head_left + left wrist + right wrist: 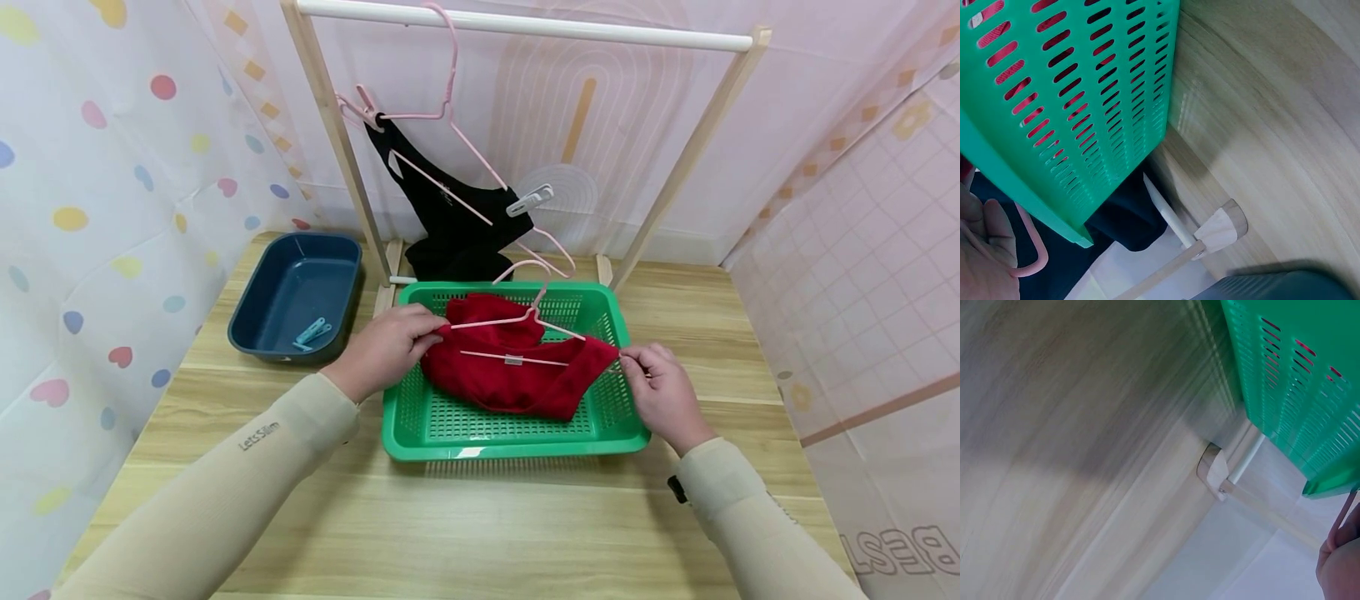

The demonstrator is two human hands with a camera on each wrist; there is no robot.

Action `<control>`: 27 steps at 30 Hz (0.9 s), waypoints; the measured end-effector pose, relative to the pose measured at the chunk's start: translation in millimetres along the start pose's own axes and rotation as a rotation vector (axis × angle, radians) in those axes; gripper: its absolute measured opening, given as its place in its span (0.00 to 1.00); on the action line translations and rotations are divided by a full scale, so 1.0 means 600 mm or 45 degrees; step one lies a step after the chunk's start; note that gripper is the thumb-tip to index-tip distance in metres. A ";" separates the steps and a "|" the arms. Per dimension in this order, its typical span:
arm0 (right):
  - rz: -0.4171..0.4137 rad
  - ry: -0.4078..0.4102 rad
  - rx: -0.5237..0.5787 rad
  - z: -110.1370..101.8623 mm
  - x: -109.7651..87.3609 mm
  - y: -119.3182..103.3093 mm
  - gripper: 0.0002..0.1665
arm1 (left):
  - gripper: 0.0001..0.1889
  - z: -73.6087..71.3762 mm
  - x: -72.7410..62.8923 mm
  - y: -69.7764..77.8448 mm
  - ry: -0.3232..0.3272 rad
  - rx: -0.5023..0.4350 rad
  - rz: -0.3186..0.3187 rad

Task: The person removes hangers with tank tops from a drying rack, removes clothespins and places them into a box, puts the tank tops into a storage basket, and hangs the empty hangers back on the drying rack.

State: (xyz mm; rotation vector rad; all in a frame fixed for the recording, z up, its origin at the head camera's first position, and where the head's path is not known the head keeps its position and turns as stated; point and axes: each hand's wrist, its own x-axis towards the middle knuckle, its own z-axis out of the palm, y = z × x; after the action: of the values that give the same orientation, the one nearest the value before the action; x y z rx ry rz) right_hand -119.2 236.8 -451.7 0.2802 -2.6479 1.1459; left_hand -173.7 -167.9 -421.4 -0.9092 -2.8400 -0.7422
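Note:
A red garment [517,387] with a small pale label is spread on a pink hanger [491,322], above and partly inside a green perforated basket [517,452]. My left hand [386,350] pinches the garment's left corner at one end of the hanger. At the other end, my right hand [666,396] pinches its right corner beside the basket's right rim. The hanger's hook points away from me. In the left wrist view, part of the left hand [988,256] shows next to the basket's side. Only the edge of the right hand [1342,569] appears in the right wrist view.
Behind the basket stands a wooden rack with a white rail [525,25]. A black garment [457,200] hangs there on a pink hanger, with a grey clip [530,200] and a pink one. A dark blue bin [296,283] holding blue clothespins [312,332] sits at left.

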 end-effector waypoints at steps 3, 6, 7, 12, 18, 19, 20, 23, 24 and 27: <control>0.020 -0.007 -0.005 -0.001 0.001 -0.001 0.11 | 0.13 0.001 0.001 -0.001 0.012 0.007 0.008; 0.028 -0.005 -0.003 -0.002 0.002 -0.001 0.11 | 0.13 0.001 0.001 -0.002 0.019 0.011 0.011; 0.032 -0.001 -0.001 -0.002 0.002 0.000 0.11 | 0.13 0.002 0.001 -0.002 0.019 0.012 0.011; 0.038 0.024 0.012 -0.003 0.003 0.002 0.11 | 0.12 0.003 0.001 -0.003 0.019 0.018 0.011; 0.045 0.044 0.020 -0.004 0.002 0.005 0.11 | 0.12 0.002 -0.001 -0.007 0.025 0.017 0.008; 0.048 0.046 0.020 -0.004 0.002 0.005 0.11 | 0.12 0.002 -0.002 -0.009 0.027 0.020 0.008; 0.051 0.048 0.020 -0.004 0.001 0.006 0.11 | 0.12 0.003 -0.002 -0.010 0.029 0.023 0.009; 0.061 0.052 0.012 -0.005 0.001 0.006 0.11 | 0.13 0.003 -0.003 -0.017 0.032 0.029 0.009; 0.062 0.055 0.006 -0.006 0.000 0.007 0.11 | 0.13 0.003 -0.004 -0.019 0.030 0.031 0.006; 0.065 0.068 -0.005 -0.007 0.000 0.008 0.10 | 0.13 0.003 -0.005 -0.024 0.024 0.028 -0.008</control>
State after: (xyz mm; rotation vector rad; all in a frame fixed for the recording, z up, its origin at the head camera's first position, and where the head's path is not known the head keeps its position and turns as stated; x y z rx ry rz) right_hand -119.7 243.3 -452.0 0.1796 -2.6248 1.1469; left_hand -179.1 -178.6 -429.6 -0.8857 -2.8302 -0.7147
